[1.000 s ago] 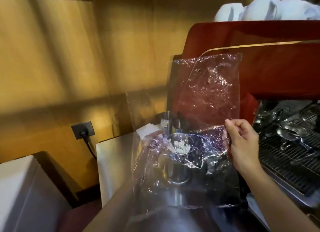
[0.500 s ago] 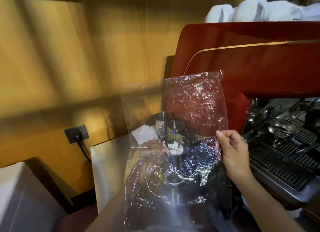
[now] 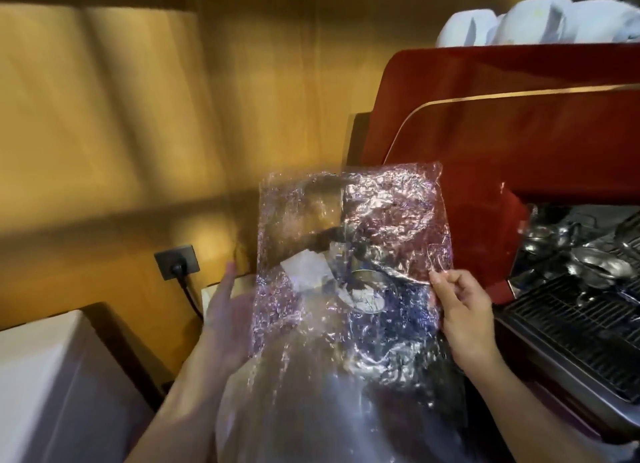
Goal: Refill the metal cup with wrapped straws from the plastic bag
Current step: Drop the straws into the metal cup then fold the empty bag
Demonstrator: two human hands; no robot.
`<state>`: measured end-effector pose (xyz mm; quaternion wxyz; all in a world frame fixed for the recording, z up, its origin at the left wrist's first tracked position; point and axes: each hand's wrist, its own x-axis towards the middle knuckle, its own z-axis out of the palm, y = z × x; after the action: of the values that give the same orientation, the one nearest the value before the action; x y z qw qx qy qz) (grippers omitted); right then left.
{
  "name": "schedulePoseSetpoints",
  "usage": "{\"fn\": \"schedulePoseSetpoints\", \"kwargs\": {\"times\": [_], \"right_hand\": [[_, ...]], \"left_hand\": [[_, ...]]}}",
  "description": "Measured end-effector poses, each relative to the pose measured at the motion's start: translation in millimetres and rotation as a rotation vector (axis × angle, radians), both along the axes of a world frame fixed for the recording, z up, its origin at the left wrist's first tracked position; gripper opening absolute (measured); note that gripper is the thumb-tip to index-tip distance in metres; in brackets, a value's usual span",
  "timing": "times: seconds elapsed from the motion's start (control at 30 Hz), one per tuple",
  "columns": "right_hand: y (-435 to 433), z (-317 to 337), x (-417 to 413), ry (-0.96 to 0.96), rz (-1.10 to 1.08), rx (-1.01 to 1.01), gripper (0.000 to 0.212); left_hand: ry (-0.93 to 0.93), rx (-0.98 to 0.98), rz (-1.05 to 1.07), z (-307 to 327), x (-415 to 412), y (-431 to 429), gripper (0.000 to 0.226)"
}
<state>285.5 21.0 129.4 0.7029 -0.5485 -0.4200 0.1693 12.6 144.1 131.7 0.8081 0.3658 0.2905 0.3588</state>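
Note:
A crumpled clear plastic bag [image 3: 353,255] hangs in front of me and looks empty. My right hand [image 3: 464,310] pinches its right edge between thumb and fingers. My left hand [image 3: 225,310] is at the bag's left edge with fingers stretched upward, its palm partly behind the plastic; I see no grip on the bag. Through the plastic I make out the metal cup [image 3: 367,294] on the counter, with white wrapped straw ends in its mouth. No straws show inside the bag.
A red espresso machine [image 3: 519,133] stands on the right with white cups [image 3: 519,23] on top and a drip grate [image 3: 571,331] below. A wall socket [image 3: 177,262] with a black cable is at the left, above a white box [image 3: 52,376].
The bag has come down and spread flat in front of the cup. My left hand has moved out from behind the bag near the cup to the bag's left edge.

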Motion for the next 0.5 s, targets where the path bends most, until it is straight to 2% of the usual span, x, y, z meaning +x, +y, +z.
{"fn": "schedulePoseSetpoints", "kwargs": {"times": [0.03,0.1,0.17,0.23,0.3,0.4,0.5], "right_hand": [[3,0,-2,0.001,0.012,0.001,0.024],[9,0,-7,0.015,0.046,0.001,0.025],[15,2,-12,0.045,0.086,0.002,0.024],[21,4,-15,0.052,0.148,-0.026,0.019],[25,7,-20,0.024,0.268,-0.116,0.006],[32,9,-23,0.030,0.427,-0.226,0.014],[37,9,-24,0.061,0.508,-0.278,0.011]], "left_hand": [[-0.028,0.028,-0.073,2,-10,-5,0.080],[0.153,0.197,-0.101,0,-24,-9,0.054],[0.402,0.391,0.039,-4,-26,-12,0.023],[0.460,0.481,0.209,-3,-29,-14,0.003],[0.420,0.483,0.325,1,-35,-14,0.010],[0.386,0.505,0.411,5,-47,-14,0.017],[0.391,0.503,0.465,7,-57,-15,0.021]]}}
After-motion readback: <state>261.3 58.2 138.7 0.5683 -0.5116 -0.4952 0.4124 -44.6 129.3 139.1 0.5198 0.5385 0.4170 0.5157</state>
